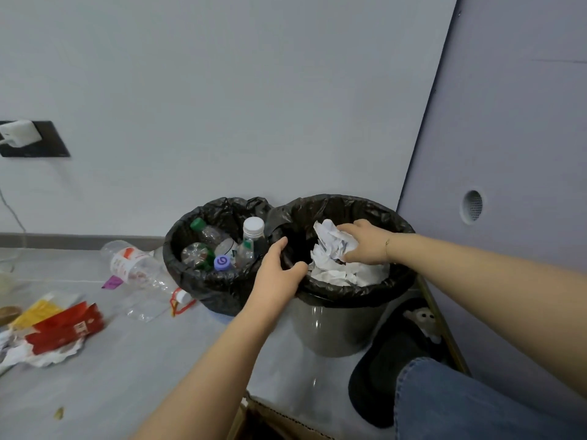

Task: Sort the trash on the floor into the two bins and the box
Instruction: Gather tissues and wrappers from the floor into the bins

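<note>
Two bins lined with black bags stand against the wall. The left bin (190, 281) holds several plastic bottles. The right bin (346, 325) is filled with crumpled white paper (333, 265). My right hand (365, 241) is inside the right bin, fingers closed over a wad of that paper. My left hand (278, 271) grips the near-left rim of the right bin. A corner of the cardboard box (270, 420) shows at the bottom edge. On the floor to the left lie a clear plastic bottle (133, 265) and red and yellow wrappers (63, 328).
A clear plastic bag (143, 306) and a red-ringed cap lie beside the left bin. A charger (19, 133) is plugged into a wall socket at left. My jeans-clad knee (476, 401) and a dark object (387, 360) sit at lower right, by the purple panel.
</note>
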Motion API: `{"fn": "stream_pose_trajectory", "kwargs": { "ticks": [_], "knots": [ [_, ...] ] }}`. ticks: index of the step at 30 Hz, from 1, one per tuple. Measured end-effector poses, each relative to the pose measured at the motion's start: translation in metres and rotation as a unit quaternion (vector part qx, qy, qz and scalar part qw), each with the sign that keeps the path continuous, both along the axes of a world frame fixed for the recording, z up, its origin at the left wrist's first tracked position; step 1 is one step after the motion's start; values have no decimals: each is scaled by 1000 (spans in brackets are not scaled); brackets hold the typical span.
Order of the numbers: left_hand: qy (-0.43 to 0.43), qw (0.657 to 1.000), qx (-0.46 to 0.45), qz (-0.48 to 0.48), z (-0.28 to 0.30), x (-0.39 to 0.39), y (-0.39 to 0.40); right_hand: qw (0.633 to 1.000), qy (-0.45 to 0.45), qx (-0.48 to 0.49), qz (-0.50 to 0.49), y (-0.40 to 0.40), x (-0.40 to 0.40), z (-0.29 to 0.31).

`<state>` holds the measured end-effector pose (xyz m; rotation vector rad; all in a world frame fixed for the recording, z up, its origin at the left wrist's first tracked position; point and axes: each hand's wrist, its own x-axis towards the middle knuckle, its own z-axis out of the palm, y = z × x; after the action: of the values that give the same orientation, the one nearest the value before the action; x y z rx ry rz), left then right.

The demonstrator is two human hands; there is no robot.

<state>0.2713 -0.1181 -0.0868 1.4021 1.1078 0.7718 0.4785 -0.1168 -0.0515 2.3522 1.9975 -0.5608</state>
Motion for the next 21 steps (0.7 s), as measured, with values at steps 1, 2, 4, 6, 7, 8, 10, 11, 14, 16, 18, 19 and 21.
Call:
{"fn": "stream_pose_trajectory", "kwargs": {
  "ticks": [1, 2, 4, 6, 7, 8, 10, 11, 14, 16, 18, 19, 21],
  "knots": [
    [-2, 1000, 5, 3, 0, -2, -6, 1000, -5, -7, 0, 1, 1, -1],
    [-4, 1000, 13, 4, -3, -5, -12, 1000, -14, -9, -1, 4, 1, -4],
    [-4, 999, 41, 3, -6, -12, -24, 999, -49, -5, 4, 7, 1, -9],
    [-5, 998, 58, -1, -11, -18, -31, 995, -100, 12, 27, 6, -2, -14],
    [-9, 998, 59, -2, -14, -21, -34, 992, -114, 22, 40, 5, -4, -15],
    [-12, 998, 60, -3, -17, -23, -34, 990, -122, 37, 53, 4, -5, -15],
    [-11, 998, 62, -3, -21, -25, -34, 986, -131, 64, 82, -1, -5, -9],
    [-11, 998, 63, -3, -22, -26, -34, 980, -143, 84, 108, -4, -5, -4],
    [-20, 997, 68, -3, -23, -28, -36, 948, -176, 162, 210, -12, -9, 14],
    [-25, 997, 69, -2, -23, -29, -39, 929, -194, 182, 258, -12, -14, 19],
    [-21, 997, 74, -3, -23, -31, -43, 901, -251, 165, 313, -10, -24, 17],
    [-21, 997, 76, -3, -23, -32, -45, 877, -288, 162, 348, -7, -31, 14],
    [-21, 997, 79, -4, -24, -34, -47, 831, -345, 156, 408, -4, -41, 4]
  ]
}}
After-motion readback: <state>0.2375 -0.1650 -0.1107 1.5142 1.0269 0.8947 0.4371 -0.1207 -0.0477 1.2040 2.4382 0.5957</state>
